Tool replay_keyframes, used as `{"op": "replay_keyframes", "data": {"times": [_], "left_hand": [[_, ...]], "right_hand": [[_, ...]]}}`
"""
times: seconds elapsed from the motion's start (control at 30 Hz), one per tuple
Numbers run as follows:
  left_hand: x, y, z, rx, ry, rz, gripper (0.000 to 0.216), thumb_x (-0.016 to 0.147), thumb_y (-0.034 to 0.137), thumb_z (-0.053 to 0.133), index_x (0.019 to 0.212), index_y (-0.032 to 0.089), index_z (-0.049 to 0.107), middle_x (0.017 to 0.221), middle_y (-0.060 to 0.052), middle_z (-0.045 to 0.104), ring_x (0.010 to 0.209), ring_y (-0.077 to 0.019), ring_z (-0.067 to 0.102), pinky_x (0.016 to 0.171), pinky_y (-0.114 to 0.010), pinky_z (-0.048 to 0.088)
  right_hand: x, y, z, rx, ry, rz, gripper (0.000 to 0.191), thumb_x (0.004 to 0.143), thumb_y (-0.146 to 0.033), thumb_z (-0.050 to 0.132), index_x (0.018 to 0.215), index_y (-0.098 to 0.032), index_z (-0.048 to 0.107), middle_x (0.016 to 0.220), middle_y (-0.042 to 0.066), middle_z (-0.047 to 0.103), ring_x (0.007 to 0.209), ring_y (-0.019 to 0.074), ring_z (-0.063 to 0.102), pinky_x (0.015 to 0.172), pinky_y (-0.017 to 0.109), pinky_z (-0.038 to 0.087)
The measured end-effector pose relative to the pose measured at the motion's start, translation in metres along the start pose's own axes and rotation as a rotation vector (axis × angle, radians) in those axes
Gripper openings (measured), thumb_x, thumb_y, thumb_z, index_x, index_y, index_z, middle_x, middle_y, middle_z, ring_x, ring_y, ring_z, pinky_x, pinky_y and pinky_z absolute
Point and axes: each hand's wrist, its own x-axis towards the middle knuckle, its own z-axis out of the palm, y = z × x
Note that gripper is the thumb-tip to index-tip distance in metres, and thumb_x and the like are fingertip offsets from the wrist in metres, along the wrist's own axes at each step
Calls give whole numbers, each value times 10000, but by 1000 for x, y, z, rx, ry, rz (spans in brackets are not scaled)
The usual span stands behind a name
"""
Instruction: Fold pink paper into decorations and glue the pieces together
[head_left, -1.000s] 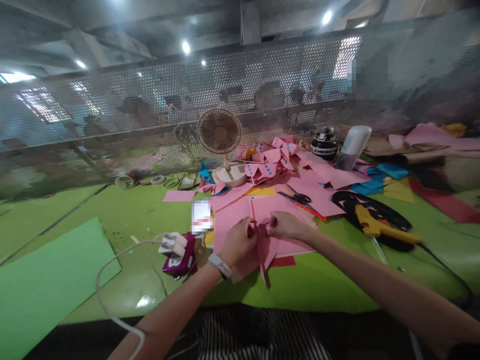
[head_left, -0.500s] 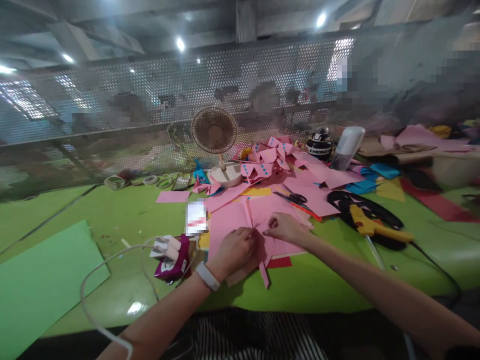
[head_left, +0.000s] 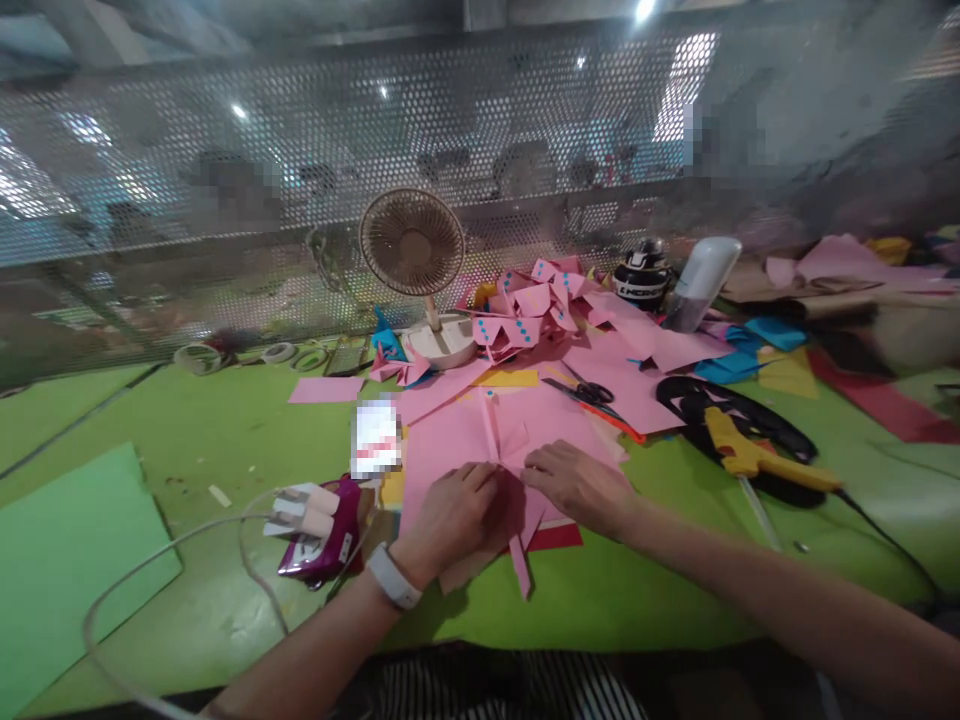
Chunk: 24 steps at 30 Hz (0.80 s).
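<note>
My left hand, with a pale band at the wrist, has its fingers curled down on a folded pink paper piece. From the other side my right hand pinches the same piece, thumb hidden beneath its bent fingers. A narrow pink strip with a blue dot at its tip points away from me between the hands. Underneath lie larger pink sheets. Black-handled scissors rest on paper beyond my right hand. The exact fold under my fingers is hidden.
At the back stand a beige fan and a heap of pink cutouts. A yellow glue gun lies on a black tray at right. Left are a purple power block with cables and a green sheet.
My right hand has turned from a raised pinch to lying lower, fingers down on the paper. My left hand stays on the piece. The view has tilted down slightly.
</note>
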Motion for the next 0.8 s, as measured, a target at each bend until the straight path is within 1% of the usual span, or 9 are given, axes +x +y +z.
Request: {"op": "replay_keyframes", "data": {"times": [0.1,0.23,0.33,0.43,0.5,0.63,0.8], "left_hand": [[1,1,0,-26,5,-6,301,836,297,483,1103,158,498,1097,-99,574,1017,-236,518,867,-385,445],[3,3,-1,-64,12,-25,314,837,323,468,1108,164,479,1090,-97,566,987,-235,521,846,-398,443],[5,4,-1,-77,41,-56,337,835,307,460,1148,180,453,1101,-97,545,988,-237,506,846,-411,427],[7,5,0,-67,44,-59,304,862,280,418,1154,209,461,1124,-88,517,1004,-239,483,850,-417,407],[8,4,-1,-66,30,-60,290,882,325,403,1146,231,479,1122,-78,506,1003,-239,473,855,-420,396],[9,3,-2,-64,-2,-40,398,887,446,381,1230,253,438,1118,-75,496,997,-242,453,856,-424,387],[9,2,-2,-47,-26,-47,419,888,479,362,1226,247,452,1129,-82,493,1005,-246,451,866,-429,384]], "right_hand": [[-2,0,-1,-43,-19,-67,163,848,-64,470,950,-147,567,972,69,578,849,187,509,731,330,406],[-3,0,-1,-58,-16,-94,136,846,-92,494,938,-145,579,949,72,586,833,197,512,702,338,429],[-3,0,1,-37,15,-82,155,849,-76,480,944,-142,583,939,76,592,810,187,521,690,339,442],[-4,3,5,-12,25,-64,183,843,-68,486,984,-141,578,986,78,593,846,188,527,713,344,452],[-5,6,8,16,25,-52,187,842,-80,496,997,-146,578,1019,80,593,881,193,529,729,347,457],[-6,10,12,81,48,-28,190,858,-99,474,994,-159,592,1004,87,603,919,192,534,746,350,462],[-7,12,13,86,44,-18,195,850,-95,483,997,-155,596,990,79,612,909,196,535,743,354,468]]}}
